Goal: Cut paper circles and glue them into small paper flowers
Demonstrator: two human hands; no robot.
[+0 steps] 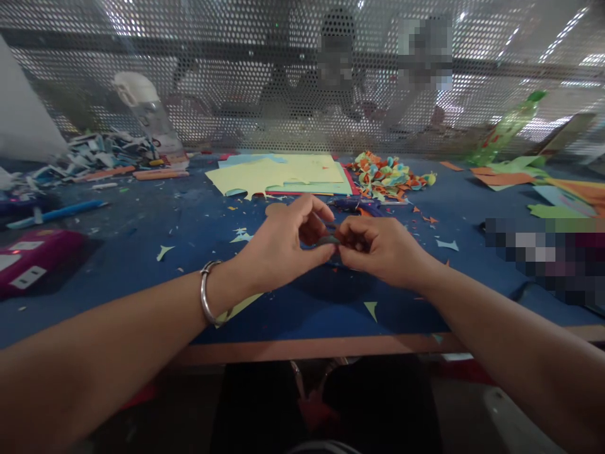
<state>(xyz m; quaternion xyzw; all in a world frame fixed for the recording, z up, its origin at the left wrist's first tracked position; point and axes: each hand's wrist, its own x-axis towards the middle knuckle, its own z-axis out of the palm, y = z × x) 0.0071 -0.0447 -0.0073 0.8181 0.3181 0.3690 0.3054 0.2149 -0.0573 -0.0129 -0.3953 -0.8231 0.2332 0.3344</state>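
Bangle (203, 296) on, our left hand (286, 243) pinches the left side of a small dark curved piece (328, 240) above the near middle of the blue tabletop (307, 318); our right hand (380, 249) grasps its right end. Its material unclear, we judge it light, thin and easily creased, best held by its edges.
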